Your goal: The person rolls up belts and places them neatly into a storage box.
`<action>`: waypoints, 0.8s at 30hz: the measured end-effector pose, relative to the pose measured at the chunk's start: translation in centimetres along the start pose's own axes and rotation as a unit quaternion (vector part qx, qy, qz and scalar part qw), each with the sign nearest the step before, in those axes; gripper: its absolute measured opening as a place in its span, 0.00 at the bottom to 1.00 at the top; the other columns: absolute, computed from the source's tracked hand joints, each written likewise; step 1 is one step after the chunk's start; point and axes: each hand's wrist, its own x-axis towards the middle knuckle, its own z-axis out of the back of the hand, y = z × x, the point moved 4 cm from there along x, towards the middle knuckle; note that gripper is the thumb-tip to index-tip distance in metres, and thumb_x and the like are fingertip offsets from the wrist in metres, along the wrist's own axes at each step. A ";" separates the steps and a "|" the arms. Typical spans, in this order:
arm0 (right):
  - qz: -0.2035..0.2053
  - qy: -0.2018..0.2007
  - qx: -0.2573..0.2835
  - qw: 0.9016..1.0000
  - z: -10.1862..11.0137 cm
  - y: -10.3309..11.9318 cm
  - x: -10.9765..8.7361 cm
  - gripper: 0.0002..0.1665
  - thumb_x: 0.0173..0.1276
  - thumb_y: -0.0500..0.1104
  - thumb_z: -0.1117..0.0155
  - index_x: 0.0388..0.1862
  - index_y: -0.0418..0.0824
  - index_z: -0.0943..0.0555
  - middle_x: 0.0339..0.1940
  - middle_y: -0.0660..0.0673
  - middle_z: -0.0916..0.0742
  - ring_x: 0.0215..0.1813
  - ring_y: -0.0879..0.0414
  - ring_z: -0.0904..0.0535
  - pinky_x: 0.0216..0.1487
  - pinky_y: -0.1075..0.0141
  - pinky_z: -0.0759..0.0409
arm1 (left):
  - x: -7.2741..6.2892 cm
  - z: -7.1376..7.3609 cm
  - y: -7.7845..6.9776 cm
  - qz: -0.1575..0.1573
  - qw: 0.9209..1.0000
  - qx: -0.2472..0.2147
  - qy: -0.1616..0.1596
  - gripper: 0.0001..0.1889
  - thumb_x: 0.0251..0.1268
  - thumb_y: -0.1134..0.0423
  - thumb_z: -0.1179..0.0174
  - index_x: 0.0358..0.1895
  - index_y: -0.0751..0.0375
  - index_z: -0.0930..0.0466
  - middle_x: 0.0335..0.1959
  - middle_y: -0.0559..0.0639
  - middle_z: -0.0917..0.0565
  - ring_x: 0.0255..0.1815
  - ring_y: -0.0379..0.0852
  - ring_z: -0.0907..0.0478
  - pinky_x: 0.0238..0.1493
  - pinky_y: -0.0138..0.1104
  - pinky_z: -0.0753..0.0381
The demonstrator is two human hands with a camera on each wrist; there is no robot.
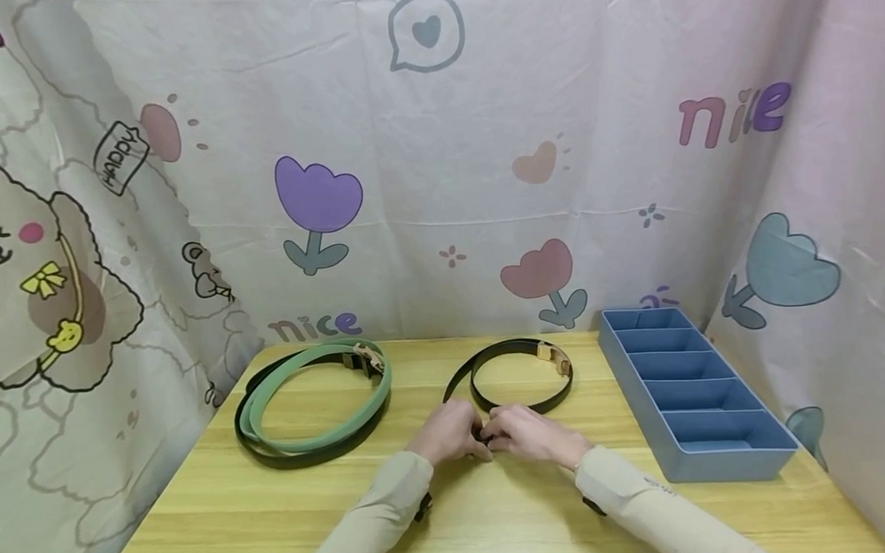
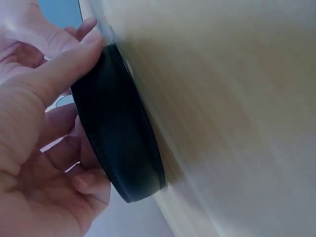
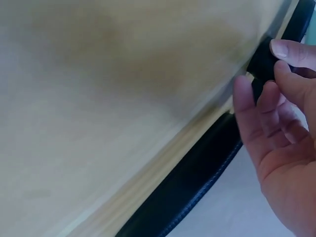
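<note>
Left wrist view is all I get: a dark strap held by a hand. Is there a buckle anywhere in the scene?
Observer: Yes, the head view shows a gold-coloured buckle on a coiled black belt, beyond the right hand.
Operator: Is any belt a different colour?
Observer: A light green belt lies coiled to the left of the left hand.
Operator: And what stands over on the right?
Observer: A blue-grey tray, divided into five compartments.
</note>
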 end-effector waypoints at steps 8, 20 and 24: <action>0.012 -0.002 0.010 1.000 -0.1 -0.5 -0.3 0.07 0.66 0.42 0.33 0.41 0.50 0.12 0.35 0.56 0.17 0.37 0.70 0.24 0.40 0.77 0.24 | -0.2 0.1 0.1 -0.046 0.998 -0.004 0.048 0.12 0.45 0.60 0.23 0.29 0.47 0.18 0.22 0.38 0.22 0.23 0.32 0.32 0.28 0.27 0.32; -0.016 -0.025 0.003 1.000 0.0 0.5 0.1 0.05 0.65 0.42 0.33 0.38 0.49 0.12 0.35 0.55 0.13 0.36 0.69 0.20 0.39 0.75 0.22 | -0.1 0.2 0.6 -0.037 0.999 0.016 0.015 0.10 0.44 0.51 0.23 0.24 0.44 0.16 0.19 0.33 0.22 0.21 0.32 0.32 0.25 0.28 0.32; -0.002 -0.030 -0.013 0.999 0.0 0.1 0.1 0.06 0.64 0.41 0.32 0.38 0.48 0.11 0.37 0.53 0.13 0.39 0.66 0.18 0.42 0.74 0.21 | -0.1 0.2 0.7 -0.059 0.997 0.002 0.052 0.11 0.46 0.59 0.23 0.30 0.46 0.17 0.21 0.37 0.22 0.22 0.31 0.32 0.26 0.26 0.33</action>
